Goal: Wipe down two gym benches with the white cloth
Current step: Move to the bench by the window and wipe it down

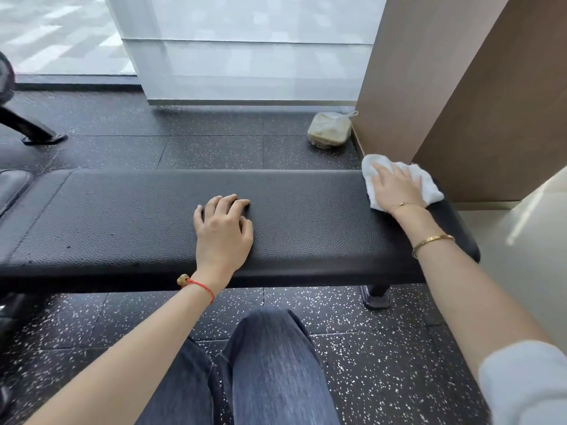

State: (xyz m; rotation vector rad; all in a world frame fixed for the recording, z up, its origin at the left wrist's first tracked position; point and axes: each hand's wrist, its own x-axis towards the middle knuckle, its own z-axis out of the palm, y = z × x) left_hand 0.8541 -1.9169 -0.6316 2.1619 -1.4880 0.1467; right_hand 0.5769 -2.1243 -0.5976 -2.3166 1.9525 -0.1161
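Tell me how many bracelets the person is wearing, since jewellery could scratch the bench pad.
3: a red string bracelet on the left wrist, a thin gold chain at the right wrist, and a gold bangle further up the right forearm. None appear hidden.

Bright, even daylight pours in through the frosted window (pixel 245 41) ahead, washing it out pale. Soft shadow sits under the black bench (pixel 122 216). The wide lens bends straight lines near the edges, and the far-left corner smears with blur.

My right hand (pixel 395 188) pressed a white terry cloth (pixel 429 188), soft and nubby, on the bench (pixel 122 222) pad: black, matt, pebble-grained vinyl. The floor (pixel 383 363) was speckled rubber.
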